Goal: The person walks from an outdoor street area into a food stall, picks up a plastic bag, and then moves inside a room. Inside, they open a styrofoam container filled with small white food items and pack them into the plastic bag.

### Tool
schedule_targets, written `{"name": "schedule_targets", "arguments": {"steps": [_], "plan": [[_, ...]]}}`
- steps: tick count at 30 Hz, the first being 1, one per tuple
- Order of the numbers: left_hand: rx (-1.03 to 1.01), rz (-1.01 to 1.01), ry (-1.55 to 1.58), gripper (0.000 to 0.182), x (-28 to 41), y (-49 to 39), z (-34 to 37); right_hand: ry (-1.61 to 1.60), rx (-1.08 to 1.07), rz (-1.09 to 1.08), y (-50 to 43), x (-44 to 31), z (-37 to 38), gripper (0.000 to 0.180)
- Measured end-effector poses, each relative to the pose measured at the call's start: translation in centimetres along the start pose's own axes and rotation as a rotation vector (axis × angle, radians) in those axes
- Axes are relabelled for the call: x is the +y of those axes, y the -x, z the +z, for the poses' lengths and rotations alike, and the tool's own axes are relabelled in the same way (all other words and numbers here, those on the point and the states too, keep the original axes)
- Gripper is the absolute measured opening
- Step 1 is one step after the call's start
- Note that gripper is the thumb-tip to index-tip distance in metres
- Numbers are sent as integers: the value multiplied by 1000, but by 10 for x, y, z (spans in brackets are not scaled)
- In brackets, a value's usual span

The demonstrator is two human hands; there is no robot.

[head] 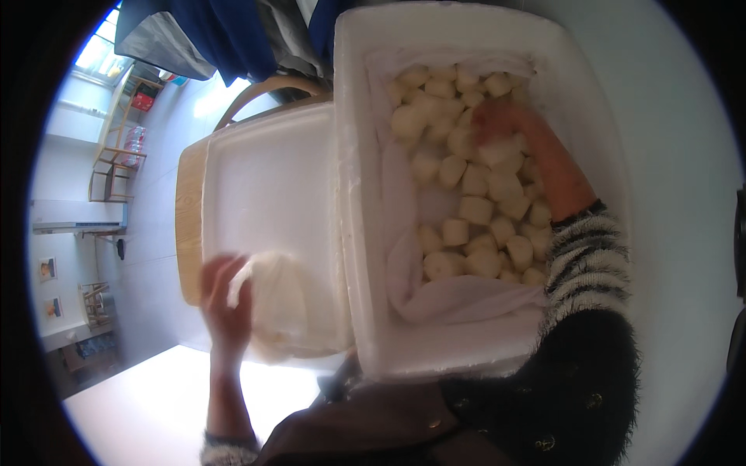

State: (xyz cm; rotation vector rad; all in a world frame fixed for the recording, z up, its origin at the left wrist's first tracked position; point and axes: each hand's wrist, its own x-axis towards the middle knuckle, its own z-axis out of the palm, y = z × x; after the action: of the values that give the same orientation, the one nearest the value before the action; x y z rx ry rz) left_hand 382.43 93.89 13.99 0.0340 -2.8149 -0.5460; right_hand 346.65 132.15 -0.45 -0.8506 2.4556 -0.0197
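A white foam box [454, 355] stands before me, lined with pale cloth [466, 298]. Many small off-white steamed buns [475, 209] lie heaped inside it. My right hand [495, 122] reaches over the far part of the heap and touches the buns there. Motion blur hides whether its fingers grip one. To the left, my left hand [228, 291] pinches the rim of a thin, whitish plastic bag [282, 297]. The bag hangs over a foam lid [268, 175] with a raised rim; its contents cannot be made out.
The lid rests on a wooden chair [189, 227] against the box's left side. Blue and grey fabric [233, 35] hangs behind the chair. A brightly lit white surface [157, 408] lies at lower left. Wooden furniture [111, 183] stands farther off along the wall.
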Motion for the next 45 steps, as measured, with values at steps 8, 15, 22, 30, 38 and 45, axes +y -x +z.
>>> {"name": "schedule_targets", "arguments": {"steps": [8, 15, 22, 30, 38, 45], "plan": [[-869, 904, -441, 21, 135, -102, 134, -126, 722, -92, -41, -111, 28, 53], [-1280, 702, -634, 27, 121, -124, 194, -285, 200, -165, 10, -56, -23, 58], [-1338, 750, -670, 14, 156, -135, 156, 180, 433, 580, 123, -18, -4, 39], [-746, 671, -44, 8, 122, -122, 24, 44, 371, 641, 165, -2, 24, 24], [-595, 645, -67, 16, 108, -99, 38, 232, 1002, 669, 217, 3, -33, 24], [-834, 734, -205, 25, 121, -84, 52, 530, 625, 636, 227, -21, 1, 23]]}}
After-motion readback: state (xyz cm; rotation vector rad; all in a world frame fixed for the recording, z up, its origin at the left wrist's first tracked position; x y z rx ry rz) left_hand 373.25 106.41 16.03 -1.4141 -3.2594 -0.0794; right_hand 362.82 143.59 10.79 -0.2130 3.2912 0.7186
